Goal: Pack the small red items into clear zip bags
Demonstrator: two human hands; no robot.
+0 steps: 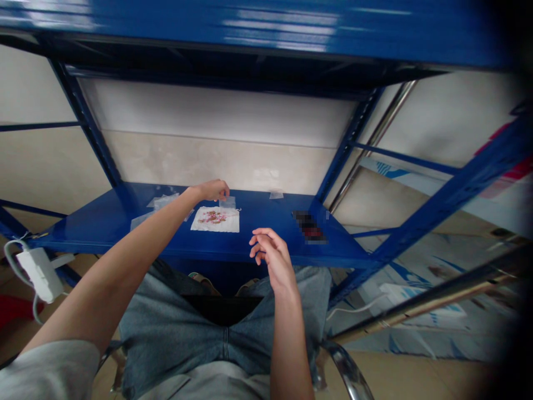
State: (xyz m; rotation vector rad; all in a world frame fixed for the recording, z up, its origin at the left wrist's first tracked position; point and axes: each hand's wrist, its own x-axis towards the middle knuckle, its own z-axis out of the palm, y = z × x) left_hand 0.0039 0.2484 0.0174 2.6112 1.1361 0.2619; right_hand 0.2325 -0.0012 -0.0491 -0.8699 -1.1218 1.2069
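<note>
My left hand (214,190) reaches to the back of the blue shelf, fingers closed in a pinch. They grip the edge of a small clear plastic bag (227,203); the fingertips are partly hidden. Just in front of that bag lies a white cloth or pouch (231,224). Many small pink and brownish pieces (213,217) are scattered over it, too small to name. My right hand (272,253) hovers near the shelf's front edge, to the right of the white cloth. Its fingers are loosely bent and apart, with nothing in them.
More clear plastic bags (163,201) lie on the shelf (258,214) at left, partly behind my left forearm. Another small bag (276,195) is at the back. A blurred-out dark object (308,226) lies at right. Overhead is a blue beam (266,28); a white power strip (40,273) hangs at left.
</note>
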